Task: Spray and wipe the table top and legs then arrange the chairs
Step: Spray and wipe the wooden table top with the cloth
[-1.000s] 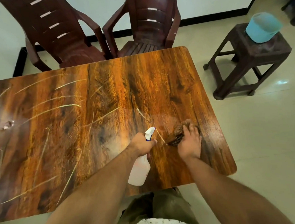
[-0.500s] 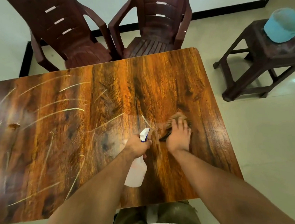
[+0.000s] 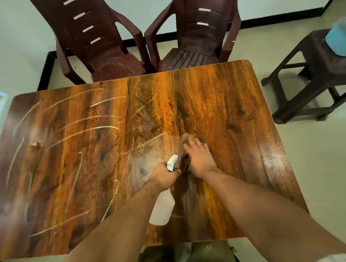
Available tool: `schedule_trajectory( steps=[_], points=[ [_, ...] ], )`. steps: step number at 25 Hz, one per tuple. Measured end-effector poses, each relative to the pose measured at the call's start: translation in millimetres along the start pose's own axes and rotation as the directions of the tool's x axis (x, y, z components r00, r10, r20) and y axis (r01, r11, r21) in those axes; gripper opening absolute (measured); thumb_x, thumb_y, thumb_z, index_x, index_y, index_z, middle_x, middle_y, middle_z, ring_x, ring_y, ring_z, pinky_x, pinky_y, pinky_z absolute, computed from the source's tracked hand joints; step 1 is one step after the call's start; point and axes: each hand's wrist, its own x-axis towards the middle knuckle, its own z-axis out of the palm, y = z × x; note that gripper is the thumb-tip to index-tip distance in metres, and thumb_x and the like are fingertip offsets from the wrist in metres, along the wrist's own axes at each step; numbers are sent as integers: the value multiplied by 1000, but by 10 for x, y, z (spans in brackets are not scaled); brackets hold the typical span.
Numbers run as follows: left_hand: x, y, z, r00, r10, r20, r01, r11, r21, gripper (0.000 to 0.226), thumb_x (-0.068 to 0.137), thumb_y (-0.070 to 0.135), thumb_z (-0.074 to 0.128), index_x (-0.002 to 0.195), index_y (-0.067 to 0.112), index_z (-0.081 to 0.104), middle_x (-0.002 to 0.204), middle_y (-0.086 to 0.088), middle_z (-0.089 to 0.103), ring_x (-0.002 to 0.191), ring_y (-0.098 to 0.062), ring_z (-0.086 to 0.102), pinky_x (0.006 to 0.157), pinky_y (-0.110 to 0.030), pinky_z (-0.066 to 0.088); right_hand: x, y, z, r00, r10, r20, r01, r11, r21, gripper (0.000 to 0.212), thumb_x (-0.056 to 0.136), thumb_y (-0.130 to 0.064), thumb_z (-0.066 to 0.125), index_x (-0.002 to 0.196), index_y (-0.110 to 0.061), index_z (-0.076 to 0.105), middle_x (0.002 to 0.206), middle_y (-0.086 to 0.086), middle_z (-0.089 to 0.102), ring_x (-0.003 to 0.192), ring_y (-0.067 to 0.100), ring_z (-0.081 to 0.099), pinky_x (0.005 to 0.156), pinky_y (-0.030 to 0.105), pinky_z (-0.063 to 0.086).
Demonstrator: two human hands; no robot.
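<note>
Two maroon plastic seats, the left chair (image 3: 97,41) and the right chair (image 3: 201,30), stand at the far edge of the wooden table (image 3: 236,100). Near its middle my left hand (image 3: 162,176) grips a white spray bottle (image 3: 162,208) by the neck. Just to the right, my right hand (image 3: 199,161) presses, fingers extended, on what looks like a blurred brown cloth (image 3: 185,139).

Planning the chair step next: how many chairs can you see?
2. The left chair and the right chair stand side by side behind the table's far edge. The stool at the far right is not counted. Others may be out of frame.
</note>
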Motion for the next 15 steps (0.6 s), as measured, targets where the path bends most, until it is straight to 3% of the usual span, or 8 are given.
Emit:
schedule_trajectory(
  steps=[1, 2, 3, 5, 7, 10, 14, 15],
  points=[
    [28, -44, -51, 999, 6, -33, -7, 1000, -7, 16, 97, 25, 65, 96, 10, 63, 60, 0, 60, 49, -11, 58, 52, -22, 47, -34, -99, 42, 980, -182, 81, 186, 981, -48, 78, 90, -8, 52, 159, -25, 20, 168, 0, 2, 154, 20, -3, 125, 46, 0],
    [64, -80, -106, 998, 14, -58, -15, 1000, -19, 17, 97, 27, 65, 92, 11, 63, 61, -1, 62, 53, -14, 60, 58, -27, 53, -44, -116, -5, 951, -271, 148, 285, 955, -81, 79, 88, -5, 53, 158, -26, 22, 168, -2, 3, 154, 18, -2, 125, 44, 1],
    [99, -98, -156, 998, 16, -64, -19, 999, -43, 17, 97, 29, 65, 89, 14, 63, 64, -3, 64, 57, -17, 62, 67, -34, 58, 13, -40, -50, 955, -258, 147, 272, 959, -85, 79, 88, -5, 52, 158, -27, 23, 168, -3, 5, 154, 17, 0, 125, 42, 2],
    [187, -138, -239, 997, 31, -67, -34, 998, -50, 16, 97, 31, 65, 90, 17, 61, 73, -6, 67, 64, -21, 65, 78, -40, 60, 105, 38, -96, 1000, -18, 19, 18, 999, -44, 72, 93, -12, 50, 158, -24, 22, 168, 1, 7, 154, 20, 4, 125, 42, 5],
    [240, -151, -298, 997, 53, -55, -56, 997, -50, 16, 96, 31, 65, 93, 17, 59, 80, -9, 67, 70, -25, 66, 79, -43, 60, 61, -92, -29, 948, 302, -97, -294, 952, 90, 67, 97, -19, 47, 159, -21, 20, 168, 3, 7, 154, 24, 4, 125, 43, 6],
    [346, -193, -412, 999, 54, 1, -54, 994, -97, 28, 93, 41, 66, 95, 14, 62, 81, -13, 72, 69, -29, 70, 77, -47, 63, 30, -227, 99, 930, 347, -119, -336, 936, 105, 67, 97, -18, 46, 159, -21, 19, 168, 3, 6, 154, 25, 3, 125, 43, 5],
    [428, -267, -559, 999, 42, 23, -40, 996, -83, 24, 97, 34, 65, 87, 13, 61, 76, -12, 71, 59, -22, 67, 69, -36, 59, 433, -207, -92, 845, 523, -107, -495, 843, 212, 68, 97, -19, 51, 158, -19, 22, 168, 6, 9, 153, 26, 6, 124, 45, 8],
    [439, -290, -597, 999, 41, 22, -39, 996, -77, 23, 98, 33, 65, 87, 14, 60, 77, -12, 71, 54, -20, 66, 64, -32, 58, 530, -321, -101, 858, 502, -112, -475, 857, 201, 67, 97, -19, 51, 158, -19, 23, 167, 6, 10, 154, 26, 7, 124, 45, 8]
  ],
)
